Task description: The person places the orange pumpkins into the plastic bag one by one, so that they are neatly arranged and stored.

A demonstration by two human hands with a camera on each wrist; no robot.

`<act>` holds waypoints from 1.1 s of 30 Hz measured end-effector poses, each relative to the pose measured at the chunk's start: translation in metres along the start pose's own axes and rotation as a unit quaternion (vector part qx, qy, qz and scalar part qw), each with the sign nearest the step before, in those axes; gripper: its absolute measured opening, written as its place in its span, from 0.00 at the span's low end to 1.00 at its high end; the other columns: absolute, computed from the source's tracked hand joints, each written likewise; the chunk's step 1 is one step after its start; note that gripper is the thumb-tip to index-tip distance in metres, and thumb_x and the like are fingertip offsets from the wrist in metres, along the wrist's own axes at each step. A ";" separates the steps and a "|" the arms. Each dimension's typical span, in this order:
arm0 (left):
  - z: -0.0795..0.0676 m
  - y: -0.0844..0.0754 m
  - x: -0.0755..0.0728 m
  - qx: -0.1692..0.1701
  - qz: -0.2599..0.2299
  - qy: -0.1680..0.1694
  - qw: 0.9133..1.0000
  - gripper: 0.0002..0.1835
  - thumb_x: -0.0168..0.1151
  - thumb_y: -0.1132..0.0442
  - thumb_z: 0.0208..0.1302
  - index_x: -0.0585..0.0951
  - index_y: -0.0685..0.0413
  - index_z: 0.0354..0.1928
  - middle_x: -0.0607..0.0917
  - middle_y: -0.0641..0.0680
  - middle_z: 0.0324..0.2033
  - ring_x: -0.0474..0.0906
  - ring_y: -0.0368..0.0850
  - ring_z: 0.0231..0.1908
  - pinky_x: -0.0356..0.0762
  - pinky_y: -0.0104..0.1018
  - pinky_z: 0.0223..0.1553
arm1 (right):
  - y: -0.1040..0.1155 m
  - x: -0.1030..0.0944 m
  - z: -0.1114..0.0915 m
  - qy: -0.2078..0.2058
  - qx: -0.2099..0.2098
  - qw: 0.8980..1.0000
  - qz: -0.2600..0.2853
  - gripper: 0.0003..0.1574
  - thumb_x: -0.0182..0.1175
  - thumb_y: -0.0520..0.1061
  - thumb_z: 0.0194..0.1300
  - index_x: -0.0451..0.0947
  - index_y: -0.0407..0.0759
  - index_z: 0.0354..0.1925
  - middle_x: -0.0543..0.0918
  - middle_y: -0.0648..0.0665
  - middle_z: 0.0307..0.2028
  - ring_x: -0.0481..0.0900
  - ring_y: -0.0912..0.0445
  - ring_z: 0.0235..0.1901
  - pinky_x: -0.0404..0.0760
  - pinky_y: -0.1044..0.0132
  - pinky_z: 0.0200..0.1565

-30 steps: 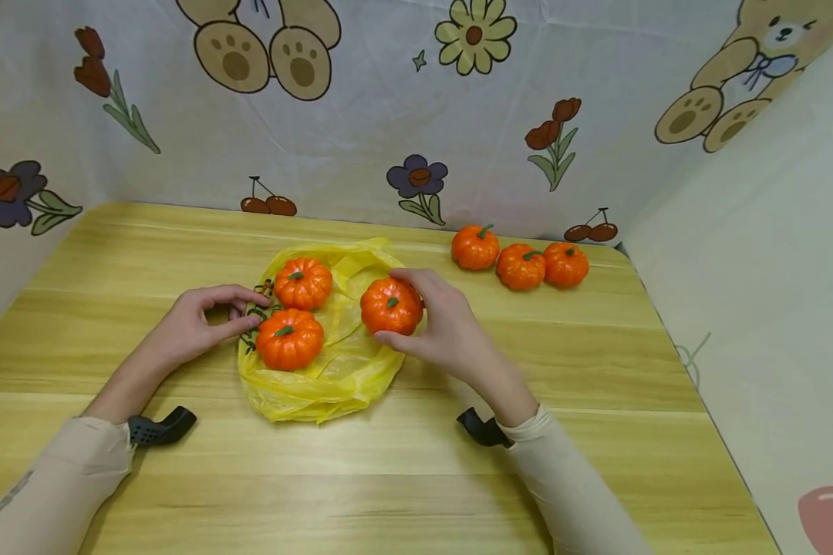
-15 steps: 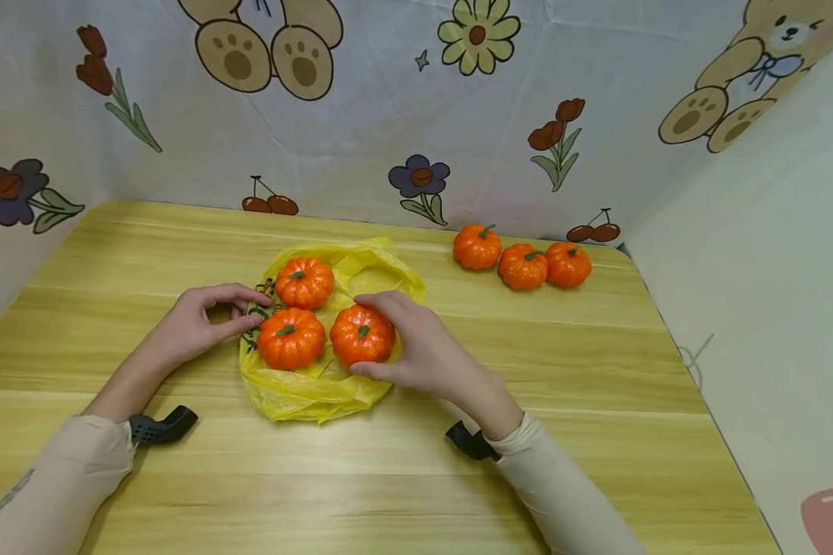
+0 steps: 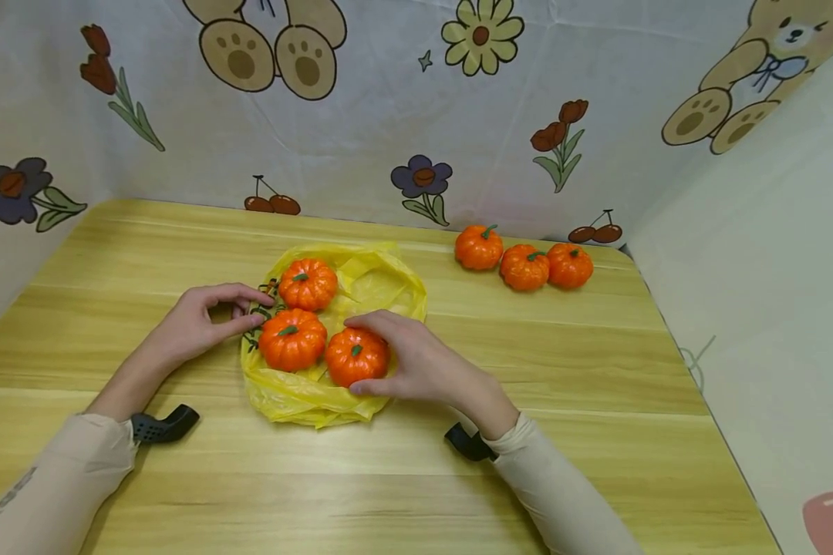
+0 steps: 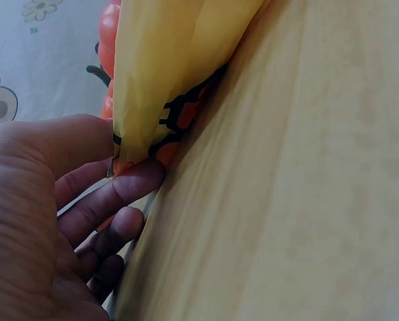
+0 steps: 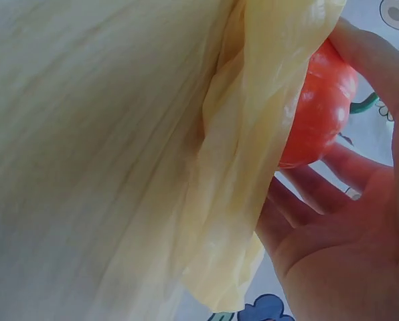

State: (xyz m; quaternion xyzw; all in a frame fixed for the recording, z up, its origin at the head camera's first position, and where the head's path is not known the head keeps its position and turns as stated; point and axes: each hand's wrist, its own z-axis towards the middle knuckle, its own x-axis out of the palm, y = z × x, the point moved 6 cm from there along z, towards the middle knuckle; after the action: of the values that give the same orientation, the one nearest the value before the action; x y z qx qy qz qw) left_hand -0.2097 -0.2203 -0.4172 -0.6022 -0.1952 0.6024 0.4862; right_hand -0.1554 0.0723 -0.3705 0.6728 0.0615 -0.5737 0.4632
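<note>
A yellow plastic bag (image 3: 312, 405) lies with its mouth spread wide on the table, two small orange toy pumpkins at its left side, a rear one (image 3: 308, 284) and a front one (image 3: 293, 340). My left hand (image 3: 204, 317) pinches the bag's left rim between thumb and fingers; the left wrist view shows the pinched yellow film (image 4: 159, 73) with black and orange print. At the bag's front right, my right hand (image 3: 413, 358) holds a third pumpkin (image 3: 356, 358), thumb in front and fingers behind. In the right wrist view the bag's folded edge (image 5: 253, 134) partly hides this pumpkin (image 5: 320, 107).
Three more pumpkins stand in a row at the table's back right: left (image 3: 478, 248), middle (image 3: 524, 268) and right (image 3: 570, 266). Behind the wooden table (image 3: 319, 493) hangs a patterned cloth (image 3: 361, 100), and a pale wall (image 3: 770, 324) borders the right side.
My right hand has brought its pumpkin left and toward the front, from the bag's right edge to beside the front pumpkin. The left hand has stayed at the rim.
</note>
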 end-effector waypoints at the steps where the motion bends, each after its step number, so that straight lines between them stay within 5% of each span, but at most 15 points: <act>1: 0.000 0.000 0.000 0.000 -0.001 0.000 1.000 0.14 0.73 0.67 0.67 0.90 0.47 0.53 0.84 0.49 0.34 0.75 0.41 0.34 0.70 0.27 0.40 | -0.001 0.001 0.000 0.004 0.000 1.000 0.001 0.49 0.79 0.58 0.60 0.72 0.44 0.73 0.79 0.48 0.66 0.76 0.55 0.67 0.72 0.59 0.71; 10: 0.000 0.002 0.000 -0.002 0.001 -0.001 1.000 0.14 0.73 0.67 0.67 0.90 0.47 0.53 0.85 0.49 0.35 0.75 0.40 0.35 0.70 0.27 0.41 | -0.007 0.006 0.000 0.025 0.013 0.999 0.022 0.49 0.77 0.62 0.62 0.71 0.49 0.74 0.79 0.50 0.68 0.75 0.56 0.69 0.71 0.58 0.72; 15: 0.000 0.004 0.000 -0.004 0.004 -0.002 1.000 0.14 0.74 0.67 0.67 0.90 0.47 0.53 0.86 0.49 0.35 0.76 0.40 0.35 0.70 0.26 0.41 | -0.010 0.006 -0.001 0.024 0.030 0.998 0.048 0.43 0.66 0.68 0.70 0.71 0.50 0.74 0.79 0.52 0.68 0.76 0.58 0.68 0.71 0.58 0.71; 22: 0.001 0.004 0.000 0.003 0.004 -0.002 1.000 0.15 0.73 0.68 0.67 0.90 0.48 0.53 0.86 0.49 0.35 0.76 0.40 0.35 0.70 0.26 0.41 | -0.016 0.002 -0.002 0.010 0.025 0.996 0.080 0.26 0.44 0.51 0.84 0.74 0.48 0.71 0.81 0.52 0.65 0.76 0.59 0.66 0.70 0.56 0.72; 27: 0.001 0.005 0.001 0.000 0.005 -0.002 1.000 0.15 0.74 0.67 0.67 0.90 0.47 0.53 0.86 0.49 0.35 0.76 0.40 0.35 0.70 0.26 0.41 | -0.020 0.001 0.000 0.002 0.010 0.997 0.078 0.23 0.43 0.42 0.84 0.77 0.49 0.66 0.84 0.52 0.60 0.79 0.59 0.62 0.73 0.58 0.70; 33: 0.001 0.004 0.000 0.000 0.005 -0.003 1.000 0.15 0.74 0.67 0.67 0.90 0.47 0.53 0.86 0.49 0.35 0.75 0.40 0.35 0.70 0.26 0.41 | -0.021 0.003 0.000 0.010 0.022 0.997 0.076 0.23 0.48 0.43 0.81 0.79 0.53 0.66 0.84 0.54 0.59 0.79 0.62 0.61 0.74 0.58 0.68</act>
State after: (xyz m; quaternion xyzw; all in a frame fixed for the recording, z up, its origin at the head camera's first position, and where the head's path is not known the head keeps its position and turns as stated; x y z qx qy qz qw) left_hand -0.2117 -0.2216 -0.4208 -0.6018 -0.1935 0.6065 0.4822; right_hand -0.1672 0.0832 -0.3842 0.6909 0.0024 -0.5317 0.4898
